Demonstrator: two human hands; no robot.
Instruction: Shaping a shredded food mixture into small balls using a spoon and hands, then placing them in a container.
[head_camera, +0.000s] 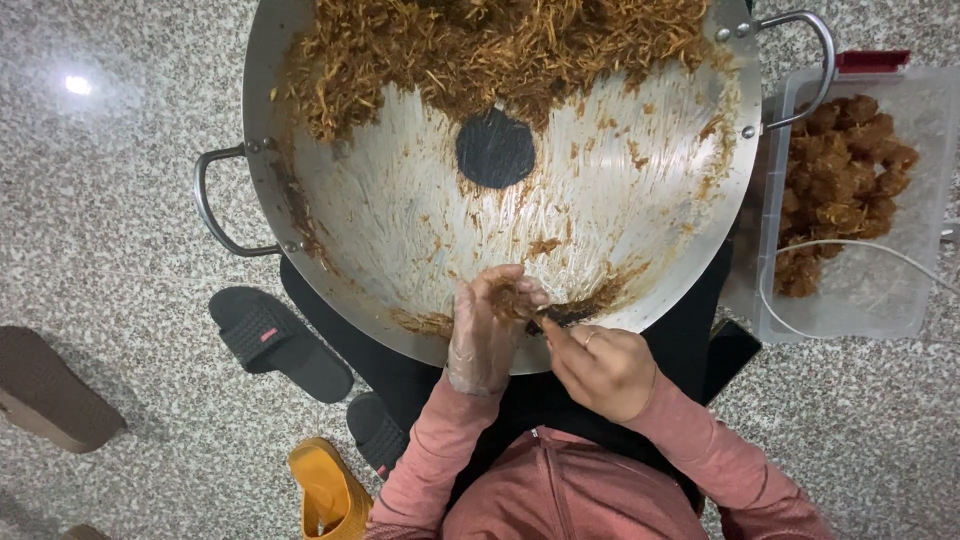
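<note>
A wide steel wok (420, 210) lies in front of me with brown shredded mixture (480, 50) heaped on its far side. At the near rim my left hand (485, 335), in a thin clear glove, cups a small clump of the mixture (512, 298). My right hand (600, 365), bare with a ring, pinches a dark spoon-like tool (558, 316) against that clump. Both sleeves are pink.
A clear plastic box (850, 290) at the right holds several brown balls (845, 170) and has a white cable across it. Black slippers (275, 340), an orange slipper (325, 490) and a brown sandal (50, 390) lie on the speckled floor. A dark phone-like slab (730, 352) rests by the box.
</note>
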